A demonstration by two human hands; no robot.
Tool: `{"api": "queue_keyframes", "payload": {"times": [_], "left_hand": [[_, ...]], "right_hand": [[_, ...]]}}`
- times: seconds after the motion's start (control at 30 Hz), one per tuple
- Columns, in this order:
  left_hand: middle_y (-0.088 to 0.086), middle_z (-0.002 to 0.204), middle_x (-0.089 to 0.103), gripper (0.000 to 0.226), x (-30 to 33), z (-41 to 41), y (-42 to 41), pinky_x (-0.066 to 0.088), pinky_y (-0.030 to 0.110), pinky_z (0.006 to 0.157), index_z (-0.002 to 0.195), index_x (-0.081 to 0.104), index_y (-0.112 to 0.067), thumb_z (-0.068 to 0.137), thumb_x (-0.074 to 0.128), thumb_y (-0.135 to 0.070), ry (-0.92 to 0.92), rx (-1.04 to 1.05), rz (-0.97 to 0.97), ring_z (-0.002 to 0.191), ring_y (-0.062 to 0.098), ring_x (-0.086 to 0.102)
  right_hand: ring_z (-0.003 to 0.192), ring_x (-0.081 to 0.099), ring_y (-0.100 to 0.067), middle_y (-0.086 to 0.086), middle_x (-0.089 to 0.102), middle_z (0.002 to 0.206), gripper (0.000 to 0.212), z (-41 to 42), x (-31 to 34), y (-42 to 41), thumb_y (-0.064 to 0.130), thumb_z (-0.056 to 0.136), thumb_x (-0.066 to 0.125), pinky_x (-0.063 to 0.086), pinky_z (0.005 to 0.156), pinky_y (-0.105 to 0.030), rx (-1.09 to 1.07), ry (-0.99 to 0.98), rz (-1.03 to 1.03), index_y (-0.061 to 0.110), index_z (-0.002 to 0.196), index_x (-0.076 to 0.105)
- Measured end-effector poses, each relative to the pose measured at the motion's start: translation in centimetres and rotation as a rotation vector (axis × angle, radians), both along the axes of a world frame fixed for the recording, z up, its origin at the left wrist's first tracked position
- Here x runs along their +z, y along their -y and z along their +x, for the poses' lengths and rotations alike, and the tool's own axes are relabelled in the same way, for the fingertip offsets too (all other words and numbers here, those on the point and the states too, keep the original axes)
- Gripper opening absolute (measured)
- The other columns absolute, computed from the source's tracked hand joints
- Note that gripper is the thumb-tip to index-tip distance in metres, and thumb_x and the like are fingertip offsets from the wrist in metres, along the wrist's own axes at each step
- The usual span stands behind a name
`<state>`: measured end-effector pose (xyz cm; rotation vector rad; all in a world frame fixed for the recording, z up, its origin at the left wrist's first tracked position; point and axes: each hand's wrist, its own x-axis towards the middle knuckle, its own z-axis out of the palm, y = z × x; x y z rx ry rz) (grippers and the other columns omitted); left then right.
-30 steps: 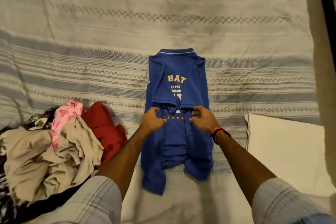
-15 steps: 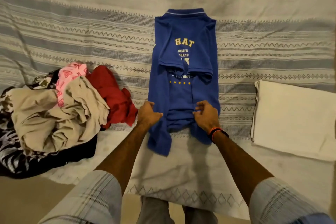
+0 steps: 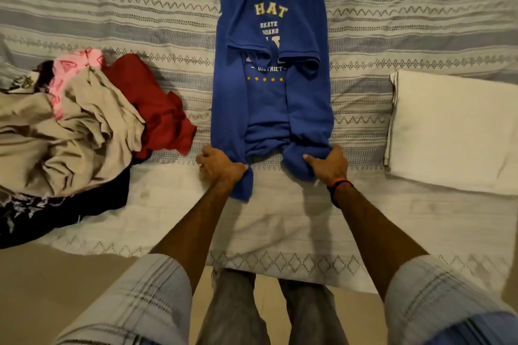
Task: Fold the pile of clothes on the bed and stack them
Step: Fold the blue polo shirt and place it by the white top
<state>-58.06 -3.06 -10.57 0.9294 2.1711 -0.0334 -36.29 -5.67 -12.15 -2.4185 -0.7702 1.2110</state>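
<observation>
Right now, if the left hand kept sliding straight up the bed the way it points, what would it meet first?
The left hand already grips the blue shirt's bottom corner, so it would meet more of that shirt, probably the folded sleeves.

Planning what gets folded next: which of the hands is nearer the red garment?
Left. The left hand grips the blue shirt's hem beside the red garment; the right hand grips the hem's far corner.
</observation>
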Motion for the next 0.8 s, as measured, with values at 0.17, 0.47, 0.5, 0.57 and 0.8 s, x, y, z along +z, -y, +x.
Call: {"api": "queue_keyframes", "payload": {"times": [0.17, 0.47, 0.5, 0.57, 0.8], "left_hand": [[0.015, 0.13, 0.06, 0.08, -0.9, -1.4, 1.9, 0.051, 0.045, 0.098, 0.129, 0.051, 0.0, 0.067, 0.09, -0.031, 0.284, 0.178, 0.047, 0.117, 0.035, 0.059], [0.01, 0.116, 0.07, 0.033, 2.5, -1.4, 4.9, 0.057, 0.04, 0.085, 0.112, 0.065, -0.004, 0.085, 0.076, -0.02, 0.804, 0.683, 0.274, 0.099, 0.027, 0.069], [0.011, 0.115, 0.07, 0.036, 2.8, -1.5, 5.4, 0.058, 0.042, 0.086, 0.115, 0.064, -0.003, 0.085, 0.076, -0.019, 0.809, 0.697, 0.276, 0.099, 0.028, 0.069], [0.011, 0.113, 0.071, 0.041, 2.9, -2.2, 6.4, 0.058, 0.045, 0.086, 0.118, 0.065, 0.0, 0.083, 0.077, -0.018, 0.774, 0.699, 0.272, 0.098, 0.028, 0.069], [0.015, 0.111, 0.069, 0.047, 1.4, -4.7, 8.9, 0.057, 0.041, 0.086, 0.118, 0.065, 0.001, 0.081, 0.079, -0.024, 0.252, 0.381, 0.064, 0.099, 0.034, 0.067]], "right_hand": [[0.098, 0.068, -0.028, -0.007, 0.073, 0.103, 0.031, 0.1, -0.3, 1.5, 0.023, 0.074, 0.082, 0.055, 0.092, -0.048, -0.227, -0.266, 0.076, 0.012, 0.101, 0.073], [0.103, 0.067, -0.027, -0.007, 0.07, 0.111, 0.03, -0.6, 2.1, 4.2, 0.02, 0.088, 0.071, 0.055, 0.095, -0.047, -0.38, -0.424, 0.228, 0.005, 0.114, 0.066], [0.104, 0.067, -0.028, -0.008, 0.069, 0.111, 0.032, -0.5, 2.4, 4.7, 0.022, 0.089, 0.072, 0.055, 0.094, -0.046, -0.374, -0.392, 0.225, 0.003, 0.113, 0.065], [0.103, 0.065, -0.027, -0.009, 0.068, 0.111, 0.034, -0.3, 3.1, 6.0, 0.026, 0.089, 0.072, 0.055, 0.092, -0.04, -0.356, -0.319, 0.225, 0.002, 0.112, 0.065], [0.099, 0.065, -0.028, -0.013, 0.071, 0.108, 0.04, 0.8, 3.3, 9.4, 0.032, 0.085, 0.075, 0.047, 0.081, -0.028, -0.157, 0.039, -0.004, 0.002, 0.111, 0.07]]}}
